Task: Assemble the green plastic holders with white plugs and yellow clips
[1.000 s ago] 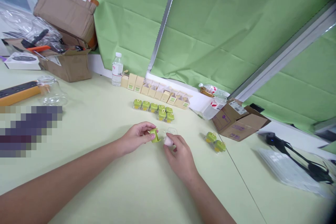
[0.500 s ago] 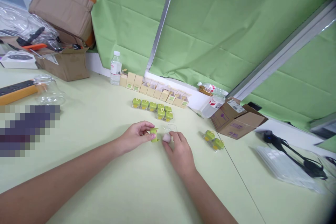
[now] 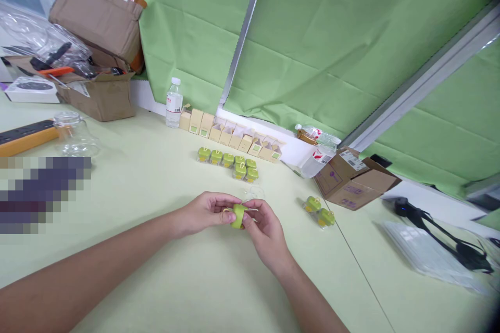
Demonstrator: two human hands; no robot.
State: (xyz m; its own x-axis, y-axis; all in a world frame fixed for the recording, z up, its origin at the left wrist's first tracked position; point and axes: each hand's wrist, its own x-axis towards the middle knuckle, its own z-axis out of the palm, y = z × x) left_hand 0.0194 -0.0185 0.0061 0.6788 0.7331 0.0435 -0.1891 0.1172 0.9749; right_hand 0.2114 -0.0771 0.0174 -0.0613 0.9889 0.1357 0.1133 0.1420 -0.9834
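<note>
Green plastic shows at the centre of the frame, where a small green case [image 3: 238, 216] sits between two hands just above the counter [image 3: 183, 286]. Fingers of the left hand [image 3: 203, 214] are closed around its left side, thumb against forefinger; those of the right hand [image 3: 269, 233] pinch its right edge, curled with hardly any gap. Whatever may be inside is hidden.

Just behind the fingertips lies one clear plastic piece [image 3: 255, 193], its outline faint. Above that, seven green-lidded containers [image 3: 228, 159] stand close together, and two similar containers [image 3: 319, 210] sit right of centre.

Along the wall runs a row of small tan cartons [image 3: 226, 133], ten by my count, several bearing a green square label too small to read. Three bottles are visible: one upright bottle [image 3: 174, 104] at the row's left end, with red lettering and a barcode that I cannot make out, and two bottles [image 3: 318, 160] leaning or lying at its right end, also red-labelled. Beside those, one open brown box [image 3: 351, 182] carries purple print and a white barcode label, illegible. Another shipping label marks one large carton [image 3: 99, 18], upper left.
</note>
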